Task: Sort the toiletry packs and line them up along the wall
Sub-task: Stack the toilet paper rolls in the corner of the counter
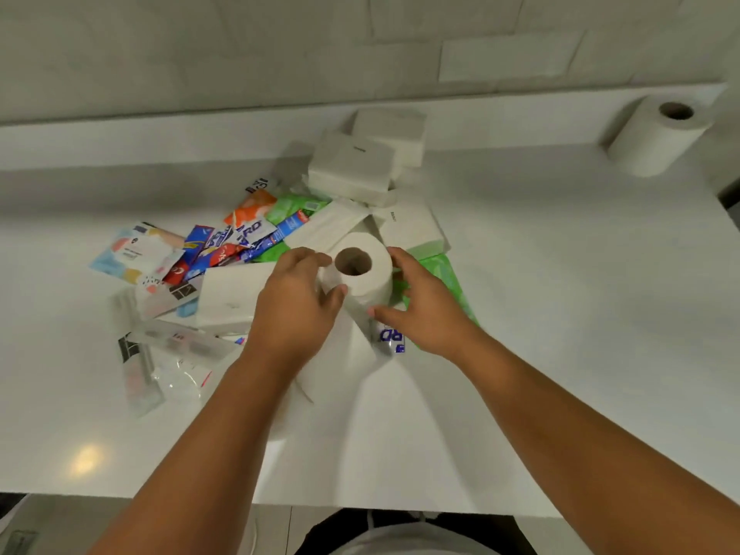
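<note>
A white toilet roll [362, 274] stands upright in the middle of a heap of toiletry packs on the white counter [560, 314]. My left hand [298, 302] curls round its left side, thumb on the front. My right hand [420, 304] reaches in at its right side, fingers spread and close to the paper; whether they touch it is unclear. A second toilet roll [660, 138] stands at the back right by the wall. White tissue packs [352, 166] are stacked behind the heap. Colourful sachets [240, 238] and green wipe packs [444, 274] lie around the roll.
Clear plastic sleeves [160, 354] lie at the heap's left front. A pastel patterned pack [136, 254] sits at the far left. The pale wall [240, 54] runs along the counter's back ledge. The counter's front edge is near my body.
</note>
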Tool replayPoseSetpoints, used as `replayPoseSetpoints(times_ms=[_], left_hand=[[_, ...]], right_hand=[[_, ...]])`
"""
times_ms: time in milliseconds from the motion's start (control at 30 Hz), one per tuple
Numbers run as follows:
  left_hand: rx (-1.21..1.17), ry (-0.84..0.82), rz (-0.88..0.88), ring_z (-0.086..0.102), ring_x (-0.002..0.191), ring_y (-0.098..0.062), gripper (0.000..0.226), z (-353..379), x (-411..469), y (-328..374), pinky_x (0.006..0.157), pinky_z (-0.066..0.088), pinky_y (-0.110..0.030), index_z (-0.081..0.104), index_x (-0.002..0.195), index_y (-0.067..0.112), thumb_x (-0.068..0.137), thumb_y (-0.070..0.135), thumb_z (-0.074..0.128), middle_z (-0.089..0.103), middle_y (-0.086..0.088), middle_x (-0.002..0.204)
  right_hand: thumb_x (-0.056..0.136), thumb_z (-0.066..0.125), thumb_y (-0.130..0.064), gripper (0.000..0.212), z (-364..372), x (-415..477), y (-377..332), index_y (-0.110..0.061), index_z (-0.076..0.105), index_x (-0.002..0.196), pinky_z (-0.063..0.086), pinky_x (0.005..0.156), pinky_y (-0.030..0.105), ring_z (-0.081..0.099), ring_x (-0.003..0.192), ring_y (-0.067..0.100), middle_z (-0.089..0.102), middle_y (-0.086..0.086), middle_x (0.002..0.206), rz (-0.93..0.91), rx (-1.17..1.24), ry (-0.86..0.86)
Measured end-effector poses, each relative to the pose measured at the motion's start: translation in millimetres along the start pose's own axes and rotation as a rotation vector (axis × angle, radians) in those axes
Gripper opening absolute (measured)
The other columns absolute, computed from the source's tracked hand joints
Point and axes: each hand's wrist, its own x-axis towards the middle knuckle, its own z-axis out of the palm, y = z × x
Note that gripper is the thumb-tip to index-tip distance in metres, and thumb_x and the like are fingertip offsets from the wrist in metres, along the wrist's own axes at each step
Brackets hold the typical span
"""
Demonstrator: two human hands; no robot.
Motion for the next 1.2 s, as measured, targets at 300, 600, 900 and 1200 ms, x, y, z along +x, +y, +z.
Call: replayPoseSetpoints(times_ms=[300, 600, 900, 1200], left_hand=[[-0.209, 0.05, 0.045, 0.049, 0.125, -0.015, 0.047, 8, -2, -3, 0.094, 0.039, -0.019, 0.057, 0.131, 0.02, 0.087, 0.025, 0.073, 0.046, 0.001, 0.142], [-0.34, 0.101, 0.183, 0.04, 0.113, 0.008, 0.051, 3, -1, 15, 0.091, 0.031, -0.001, 0.065, 0.122, 0.02, 0.078, 0.037, 0.082, 0.048, 0.007, 0.136], [-0.609, -0.1, 0.256, 0.052, 0.125, -0.004, 0.034, 21, 14, 58, 0.104, 0.048, -0.032, 0.074, 0.096, 0.024, 0.067, 0.038, 0.088, 0.051, 0.014, 0.133], [-0.88, -0.321, 0.323, 0.059, 0.122, -0.016, 0.045, 71, 20, 153, 0.107, 0.048, -0.04, 0.07, 0.112, 0.023, 0.071, 0.021, 0.088, 0.057, 0.005, 0.131]], right_hand=[[0.077, 0.078, -0.032, 0.062, 17, 13, -5, -0.032, 0.051, 0.132, 0.051, 0.099, 0.04, 0.06, 0.112, 0.009, 0.064, -0.014, 0.122, 0.089, 0.02, 0.066], [0.072, 0.079, -0.039, 0.06, -12, -4, -22, -0.034, 0.051, 0.125, 0.051, 0.1, 0.042, 0.055, 0.119, 0.01, 0.057, -0.015, 0.127, 0.071, 0.192, 0.121], [0.081, 0.076, -0.011, 0.068, -83, -46, -5, -0.036, 0.047, 0.138, 0.058, 0.088, 0.045, 0.056, 0.118, 0.02, 0.056, -0.011, 0.131, 0.098, 0.311, 0.078], [0.075, 0.082, -0.004, 0.071, -169, -88, 26, -0.031, 0.053, 0.133, 0.051, 0.1, 0.044, 0.062, 0.116, 0.016, 0.065, -0.007, 0.125, 0.117, 0.362, 0.115]])
